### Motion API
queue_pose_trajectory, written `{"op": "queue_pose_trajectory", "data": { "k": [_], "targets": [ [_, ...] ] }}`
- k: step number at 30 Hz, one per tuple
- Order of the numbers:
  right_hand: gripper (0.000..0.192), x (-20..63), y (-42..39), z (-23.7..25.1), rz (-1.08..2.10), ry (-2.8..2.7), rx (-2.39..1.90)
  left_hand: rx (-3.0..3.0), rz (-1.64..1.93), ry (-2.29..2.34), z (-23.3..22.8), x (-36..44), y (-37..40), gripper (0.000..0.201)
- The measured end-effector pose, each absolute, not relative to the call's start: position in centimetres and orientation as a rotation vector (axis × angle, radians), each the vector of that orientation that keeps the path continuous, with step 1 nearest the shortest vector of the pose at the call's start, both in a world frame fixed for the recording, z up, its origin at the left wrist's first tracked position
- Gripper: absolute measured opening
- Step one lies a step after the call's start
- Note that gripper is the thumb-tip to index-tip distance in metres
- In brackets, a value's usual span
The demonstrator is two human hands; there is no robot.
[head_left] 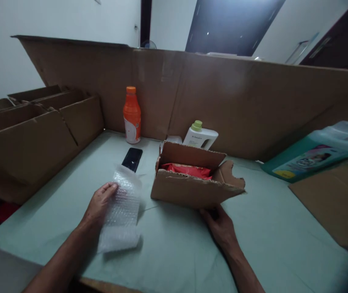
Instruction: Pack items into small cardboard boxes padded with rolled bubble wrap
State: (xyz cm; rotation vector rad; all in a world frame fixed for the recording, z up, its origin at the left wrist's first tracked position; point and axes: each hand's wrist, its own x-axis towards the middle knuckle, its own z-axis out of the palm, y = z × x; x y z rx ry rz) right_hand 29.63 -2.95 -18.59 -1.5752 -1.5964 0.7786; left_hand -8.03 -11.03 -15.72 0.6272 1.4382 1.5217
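Note:
My left hand [102, 199] pinches the edge of a strip of clear bubble wrap [122, 207] between thumb and fingers. The wrap's upper end reaches toward a black smartphone [133, 159] lying on the cloth, and its lower end is curled. To the right is an open-topped cardboard box [189, 189] with a red package [189, 170] inside. At the box's lower front edge, near its right end, is my right hand [221, 228]. Its thumb lies against the box and its fingers are partly hidden in shadow under the edge.
An orange bottle [132, 118] and a white bottle with a green cap [201, 136] stand by the cardboard wall [238, 97]. Divided cardboard compartments [33, 146] line the left. On the right are a large jug of green liquid [311, 152] and a cardboard flap [335, 199].

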Motion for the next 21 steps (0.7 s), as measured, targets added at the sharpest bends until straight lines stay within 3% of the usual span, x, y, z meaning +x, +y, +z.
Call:
{"op": "queue_pose_trajectory", "data": {
  "k": [8,15,18,21],
  "targets": [
    [0.045,30.0,-8.8,-15.9,0.759,-1.45,-1.537,0.608,1.407,1.217,-14.7,-6.1,-14.2,0.044],
    [0.077,19.9,-12.7,-15.2,1.648,-1.315,-1.06,1.018,1.147,1.021,-12.6,-2.5,-15.3,0.036],
    [0.062,17.9,-13.0,-15.0,1.741,-1.175,-1.008,1.056,0.953,0.959,-12.6,-1.4,-17.0,0.032],
    [0.044,19.3,-13.6,-14.2,1.481,-1.206,-1.159,1.079,0.743,0.866,-13.7,-1.2,-18.8,0.029]
  ]
}}
